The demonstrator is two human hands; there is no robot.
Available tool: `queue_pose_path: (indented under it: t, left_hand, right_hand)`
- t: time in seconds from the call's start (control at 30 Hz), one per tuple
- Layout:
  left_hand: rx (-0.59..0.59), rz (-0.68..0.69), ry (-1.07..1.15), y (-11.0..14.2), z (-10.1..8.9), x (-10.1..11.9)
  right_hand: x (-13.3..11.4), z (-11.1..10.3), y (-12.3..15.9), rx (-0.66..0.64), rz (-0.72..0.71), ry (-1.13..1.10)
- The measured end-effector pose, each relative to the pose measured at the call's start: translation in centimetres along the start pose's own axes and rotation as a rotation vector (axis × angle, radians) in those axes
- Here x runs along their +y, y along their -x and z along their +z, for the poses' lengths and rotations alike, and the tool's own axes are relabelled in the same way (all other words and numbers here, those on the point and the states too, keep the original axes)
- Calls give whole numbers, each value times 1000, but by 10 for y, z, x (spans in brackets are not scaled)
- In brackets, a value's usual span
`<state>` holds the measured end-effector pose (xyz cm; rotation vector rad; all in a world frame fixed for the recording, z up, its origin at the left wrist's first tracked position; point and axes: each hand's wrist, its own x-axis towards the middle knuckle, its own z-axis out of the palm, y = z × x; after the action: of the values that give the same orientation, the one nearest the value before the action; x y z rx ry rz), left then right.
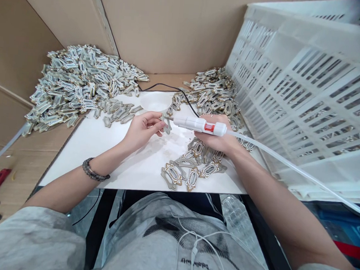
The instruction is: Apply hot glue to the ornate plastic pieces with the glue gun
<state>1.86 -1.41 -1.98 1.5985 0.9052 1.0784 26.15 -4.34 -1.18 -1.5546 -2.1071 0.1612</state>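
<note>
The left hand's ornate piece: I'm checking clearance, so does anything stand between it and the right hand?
Only the white tool in the right hand, its tip pointing at the piece; nothing else visible.

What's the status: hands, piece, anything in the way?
Left hand: pinching grey piece. Right hand: gripping white tool, tip at piece. Black cable behind, apparently not blocking.

Your tool (188,123) has a smooth, glossy plastic body; its tube (290,164) looks smooth and translucent. The ornate pieces (173,173) look matt with raised relief, metal or plastic you can't tell. Your table (146,169) is smooth, the wall (175,27) matt cardboard, the crate (285,39) semi-translucent plastic, your shirt (148,239) soft cloth, your bracelet (92,171) rough braided cord.
</note>
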Motion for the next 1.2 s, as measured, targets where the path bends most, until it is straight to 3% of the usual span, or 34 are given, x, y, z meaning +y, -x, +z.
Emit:
queue_pose_path:
  t: [0.17,0.7,0.87,1.0,1.13,1.2]
  left_hand:
    - [-4,-23,65,0,0,2]
    - [-35,-305,374,-2,0,8]
    - [-56,-336,365,-1,-1,10]
    - [-53,-273,95,-5,-11,11]
    - [162,-84,-455,-19,-45,17]
    - [271,-91,-662,-26,-69,20]
  right_hand:
    - [-1,0,0,8,-17,-27]
    - [-1,1,3,53,-51,-92]
    - [2,5,3,141,-53,-68]
    - [6,4,3,216,-39,-57]
    - [7,3,3,227,-52,-52]
    - [6,4,3,212,-78,-52]
